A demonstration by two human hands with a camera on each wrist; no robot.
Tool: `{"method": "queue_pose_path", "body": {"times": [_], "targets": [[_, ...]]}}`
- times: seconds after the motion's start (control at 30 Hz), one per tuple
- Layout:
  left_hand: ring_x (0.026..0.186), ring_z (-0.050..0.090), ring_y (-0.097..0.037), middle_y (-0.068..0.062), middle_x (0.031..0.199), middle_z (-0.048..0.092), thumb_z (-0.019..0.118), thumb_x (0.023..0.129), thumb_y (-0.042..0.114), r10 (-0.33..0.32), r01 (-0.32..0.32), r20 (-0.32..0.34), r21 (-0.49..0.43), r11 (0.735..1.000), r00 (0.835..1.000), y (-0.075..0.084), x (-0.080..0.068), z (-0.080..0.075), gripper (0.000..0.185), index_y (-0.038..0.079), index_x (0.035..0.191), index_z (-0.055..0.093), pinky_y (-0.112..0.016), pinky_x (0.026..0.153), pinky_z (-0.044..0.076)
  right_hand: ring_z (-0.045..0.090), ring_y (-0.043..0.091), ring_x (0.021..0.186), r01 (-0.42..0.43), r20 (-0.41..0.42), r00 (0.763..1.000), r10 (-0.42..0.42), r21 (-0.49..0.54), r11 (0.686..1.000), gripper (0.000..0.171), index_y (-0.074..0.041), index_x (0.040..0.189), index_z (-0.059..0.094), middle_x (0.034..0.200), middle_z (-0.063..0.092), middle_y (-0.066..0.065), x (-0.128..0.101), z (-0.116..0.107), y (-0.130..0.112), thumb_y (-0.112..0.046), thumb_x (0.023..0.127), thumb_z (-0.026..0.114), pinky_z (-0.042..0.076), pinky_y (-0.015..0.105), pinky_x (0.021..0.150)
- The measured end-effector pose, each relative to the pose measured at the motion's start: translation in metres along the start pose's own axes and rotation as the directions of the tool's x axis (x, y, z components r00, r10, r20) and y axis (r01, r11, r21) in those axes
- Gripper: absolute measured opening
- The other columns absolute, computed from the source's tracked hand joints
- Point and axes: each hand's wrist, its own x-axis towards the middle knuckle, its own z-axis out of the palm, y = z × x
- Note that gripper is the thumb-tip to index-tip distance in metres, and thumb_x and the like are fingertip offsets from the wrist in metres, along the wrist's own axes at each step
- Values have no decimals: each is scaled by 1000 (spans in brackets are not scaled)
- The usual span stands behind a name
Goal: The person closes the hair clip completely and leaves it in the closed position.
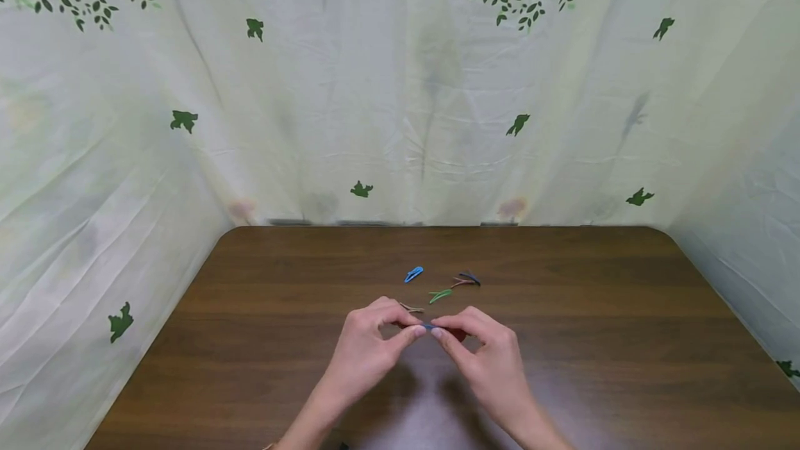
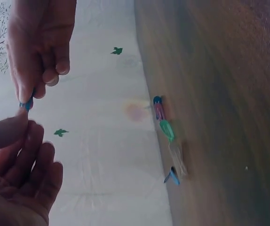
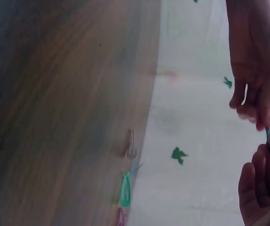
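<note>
Between my two hands is a small blue snap hair clip (image 1: 428, 326), mostly covered by the fingertips. My left hand (image 1: 373, 339) pinches one end between thumb and forefinger. The other end is pinched by my right hand (image 1: 490, 353) in the same way. Both wrist views show the thumbs and fingers meeting at the blue clip (image 2: 29, 104), held above the table. Just beyond the hands lie a beige clip (image 1: 412, 309), a green clip (image 1: 440, 295) and a light blue clip (image 1: 414, 274).
Pink and dark blue clips (image 1: 467, 279) lie close together to the right of the green one. The brown wooden table (image 1: 281, 283) reaches back to a pale curtain (image 1: 387, 103) with green leaf prints, which also hangs along both sides.
</note>
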Motion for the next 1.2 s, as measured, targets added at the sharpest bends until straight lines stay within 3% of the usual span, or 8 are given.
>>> {"method": "queue_pose_path", "body": {"times": [0.13, 0.33, 0.43, 0.57, 0.7, 0.9, 1.03, 1.2], "targets": [[78, 62, -4, 19, 80, 65, 81, 82, 10, -7, 7, 2, 35, 999, 1000, -1, 0, 1, 14, 22, 80, 74, -25, 69, 50, 59, 8, 71, 23, -39, 999, -25, -46, 999, 14, -17, 96, 77, 76, 62, -11, -2, 3, 1, -9, 85, 78, 47, 18, 65], [79, 62, -7, 18, 84, 66, 77, 87, 14, -71, 73, 96, -14, 997, 993, -2, 0, -5, 11, 25, 86, 75, -28, 71, 51, 59, 9, 72, 45, -36, 998, -45, 1, 999, 18, -14, 98, 77, 79, 64, -8, -1, 2, 4, -4, 83, 78, 47, 19, 65], [79, 62, -9, 16, 85, 67, 74, 89, 19, -136, 144, 164, -38, 989, 977, -3, 1, -8, 7, 25, 89, 75, -28, 71, 51, 60, 11, 73, 65, -39, 997, -63, 47, 997, 23, -10, 97, 78, 82, 67, -3, 1, 0, 2, 5, 79, 78, 48, 19, 65], [81, 63, -11, 8, 88, 70, 72, 91, 23, -225, 250, 254, -71, 966, 941, -6, 2, -11, 3, 23, 92, 74, -28, 73, 51, 62, 16, 76, 44, -26, 999, -42, 89, 995, 26, -6, 96, 78, 85, 68, 3, 6, -2, -12, 12, 77, 76, 49, 18, 67], [84, 64, -13, 6, 90, 70, 72, 91, 23, -263, 298, 279, -87, 951, 924, -8, 3, -13, 7, 17, 94, 75, -28, 76, 51, 64, 17, 81, -1, 14, 1000, 0, 84, 996, 21, -5, 96, 77, 89, 69, 5, 9, -4, -20, 9, 80, 75, 49, 19, 71], [83, 63, -10, 11, 90, 69, 73, 90, 17, -215, 232, 249, -41, 972, 944, -10, 2, -14, 6, 14, 94, 75, -30, 76, 52, 62, 12, 81, -40, 86, 996, 38, 16, 999, 24, -14, 105, 76, 93, 69, -4, 5, -3, 0, -3, 83, 77, 50, 24, 71], [83, 62, -8, 10, 90, 67, 74, 88, 9, -124, 124, 249, 14, 992, 961, -13, 2, -13, 6, 13, 92, 75, -29, 74, 54, 61, 7, 78, -95, 135, 986, 101, -44, 994, 28, -24, 105, 74, 90, 66, -15, 3, -3, 11, -8, 82, 79, 52, 28, 70], [84, 61, -6, 10, 90, 65, 76, 85, 4, -32, 4, 269, 102, 995, 963, -17, 3, -12, 8, 8, 92, 75, -25, 75, 53, 62, 5, 79, -152, 188, 968, 168, -93, 984, 25, -26, 98, 73, 89, 65, -17, 4, -2, 14, -9, 82, 80, 54, 28, 73]]}}
